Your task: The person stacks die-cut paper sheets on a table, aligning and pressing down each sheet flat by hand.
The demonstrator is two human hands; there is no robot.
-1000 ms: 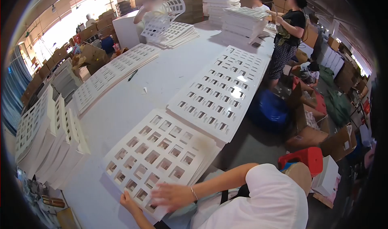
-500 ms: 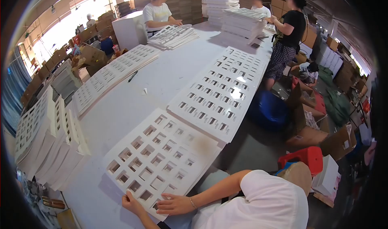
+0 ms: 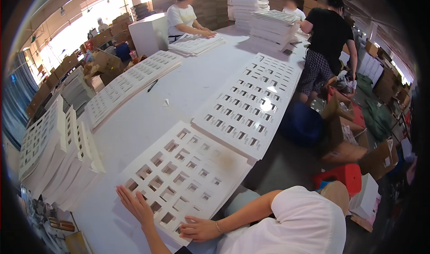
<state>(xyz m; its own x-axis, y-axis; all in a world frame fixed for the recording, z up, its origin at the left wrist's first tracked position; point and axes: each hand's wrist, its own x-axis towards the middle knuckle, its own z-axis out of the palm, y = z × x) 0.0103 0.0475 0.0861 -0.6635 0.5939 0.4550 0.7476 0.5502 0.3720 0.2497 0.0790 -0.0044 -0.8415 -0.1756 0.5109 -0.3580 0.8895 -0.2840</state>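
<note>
A stack of white sheets (image 3: 182, 178) with rows of square cut-outs lies at the near end of the table. My left hand (image 3: 138, 207) is at the stack's left edge, palm down with the fingers extended. My right hand (image 3: 199, 229) rests on the near edge of the top sheet, its fingers spread over the cut-outs. Neither hand grips anything. Just beyond, touching or nearly touching the stack, lies a glossy printed sheet (image 3: 244, 102) with rows of dark cut-outs.
More cut-out sheets stand in a leaning pile (image 3: 62, 160) at left and a low stack (image 3: 130, 86) behind. A pen (image 3: 152, 85) and a paper scrap (image 3: 166, 102) lie on the white table (image 3: 179, 108). Co-workers are around the far end. Cardboard boxes (image 3: 345, 139) and a red stool (image 3: 342, 180) are at right.
My left hand has gone from the near corner up along the left edge, its fingers now straightened. My right hand stays on the sheet. A co-worker in black has turned and lowered an arm.
</note>
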